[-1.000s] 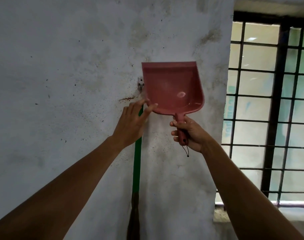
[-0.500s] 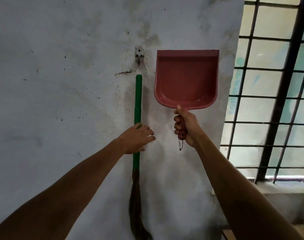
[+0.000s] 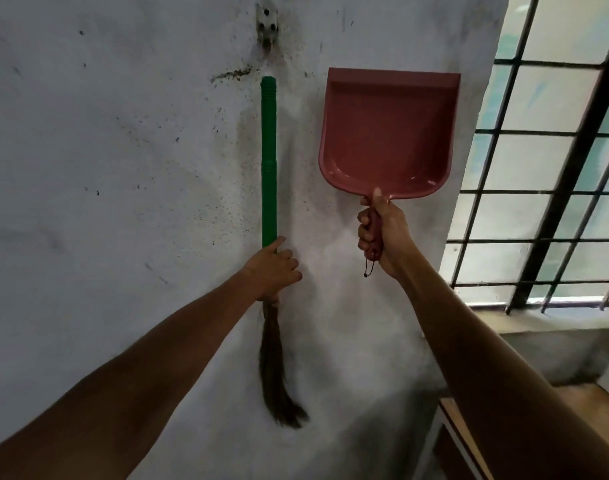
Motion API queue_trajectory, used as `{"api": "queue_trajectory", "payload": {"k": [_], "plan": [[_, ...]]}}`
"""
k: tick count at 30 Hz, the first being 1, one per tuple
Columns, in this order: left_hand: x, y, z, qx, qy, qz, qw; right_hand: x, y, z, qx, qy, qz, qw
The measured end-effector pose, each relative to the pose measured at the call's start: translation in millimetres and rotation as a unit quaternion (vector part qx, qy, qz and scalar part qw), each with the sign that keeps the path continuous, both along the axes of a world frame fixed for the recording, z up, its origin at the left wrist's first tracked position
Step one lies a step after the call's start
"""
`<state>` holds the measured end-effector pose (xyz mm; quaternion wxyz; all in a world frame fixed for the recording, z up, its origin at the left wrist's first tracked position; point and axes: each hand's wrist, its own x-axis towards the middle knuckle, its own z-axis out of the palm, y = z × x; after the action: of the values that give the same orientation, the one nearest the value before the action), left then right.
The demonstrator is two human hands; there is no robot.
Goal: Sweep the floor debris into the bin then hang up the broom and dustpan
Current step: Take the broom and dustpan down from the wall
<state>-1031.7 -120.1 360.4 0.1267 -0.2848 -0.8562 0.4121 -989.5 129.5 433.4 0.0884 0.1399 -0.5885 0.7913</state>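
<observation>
A broom (image 3: 269,161) with a green handle and dark bristles hangs upright against the stained white wall, below a small metal hook (image 3: 267,27). My left hand (image 3: 273,271) grips the lower end of the green handle, just above the bristles. To the right, my right hand (image 3: 379,233) grips the handle of a red dustpan (image 3: 386,133), held upright with its pan up and open face toward me. A short black loop dangles from the dustpan handle's end. How the broom's top is attached to the hook cannot be seen.
A window with dark metal bars (image 3: 556,168) fills the right side, with a ledge beneath it. A wooden surface (image 3: 590,427) sits at the lower right. The wall (image 3: 105,168) left of the broom is bare plaster.
My left hand slid down the broom handle from near the top to its lower end and now grips it. The dustpan stayed raised in my right hand; the view tilted down.
</observation>
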Motion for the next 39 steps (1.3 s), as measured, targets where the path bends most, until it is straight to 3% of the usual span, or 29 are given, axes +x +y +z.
{"api": "queue_trajectory", "payload": {"k": [8, 15, 21, 29, 34, 39], "plan": [[-10, 8, -4, -0.114, -0.002, 0.128, 0.985, -5, 9, -14, 0.020, 0.003, -0.010, 1.000], [-7, 7, 20, -0.123, -0.004, 0.118, 0.985, -5, 2, -16, 0.011, -0.003, -0.011, 1.000], [1, 19, 42, -0.092, -0.008, 0.030, 0.995, -1, 4, -9, -0.014, -0.012, -0.023, 1.000], [23, 46, 102, -0.048, 0.049, -0.051, 0.996, 18, 11, -1, -0.026, -0.020, -0.038, 0.999], [39, 50, 123, -0.004, 0.074, -0.049, 0.996, 38, 24, 0, -0.018, -0.032, -0.052, 0.998], [64, 46, 109, 0.076, 0.022, 0.005, 0.997, 63, 34, -18, -0.013, -0.071, -0.038, 0.997]]}}
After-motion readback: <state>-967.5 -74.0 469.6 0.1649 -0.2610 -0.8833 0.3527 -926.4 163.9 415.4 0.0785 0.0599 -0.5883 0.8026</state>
